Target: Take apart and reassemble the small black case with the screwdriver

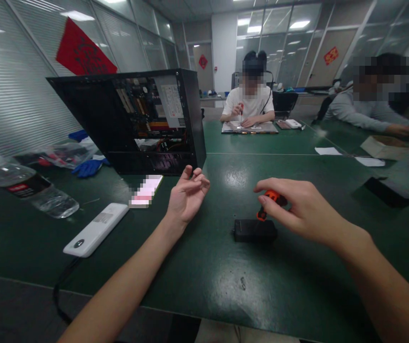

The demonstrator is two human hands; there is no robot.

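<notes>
My right hand (297, 207) holds an orange and black screwdriver (274, 196) by its handle, tilted above a small black box (255, 230). The box lies on the green table (226, 281). My left hand (189, 195) is raised with its palm up and fingers loosely curled and apart, holding nothing. Behind it stands a black computer case (193, 114) with its side open, showing boards and cables. A phone with a lit screen (147, 189) lies just left of my left hand.
To the left are a white power bank (97, 229) with a black cable, a water bottle (33, 188) and blue gloves (87, 168). Across the table a person (249, 102) works on a flat panel. Another person (358, 107) sits at the right near an open carton (383, 146).
</notes>
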